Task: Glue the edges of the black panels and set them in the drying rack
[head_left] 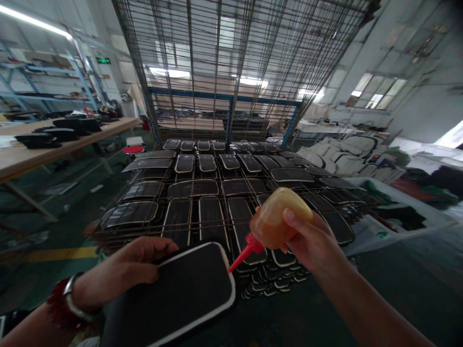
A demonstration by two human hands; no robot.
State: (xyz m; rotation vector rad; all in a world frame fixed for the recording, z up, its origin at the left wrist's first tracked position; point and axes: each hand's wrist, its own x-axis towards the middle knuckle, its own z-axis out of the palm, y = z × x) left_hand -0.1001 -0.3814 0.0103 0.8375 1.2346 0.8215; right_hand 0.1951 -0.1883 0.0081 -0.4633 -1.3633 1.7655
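Observation:
My right hand (311, 241) is closed round an amber squeeze bottle (277, 217), tilted down and to the left. Its red nozzle (244, 253) touches the white-rimmed edge of a black rounded panel (181, 294). My left hand (130, 267) lies on the panel's upper left edge with fingers curled over it, a metal bracelet on the wrist. Just beyond the panel, several similar black panels (210, 183) with pale rims lie in rows on a wire rack (119, 231).
More wire rack shelves (231, 62) rise above and behind. A long wooden table (54, 144) with dark pieces stands at the left, a red stool (133, 149) beside it. Piles of white and dark material (361, 159) lie at the right. A stack of panels (271, 282) sits below the bottle.

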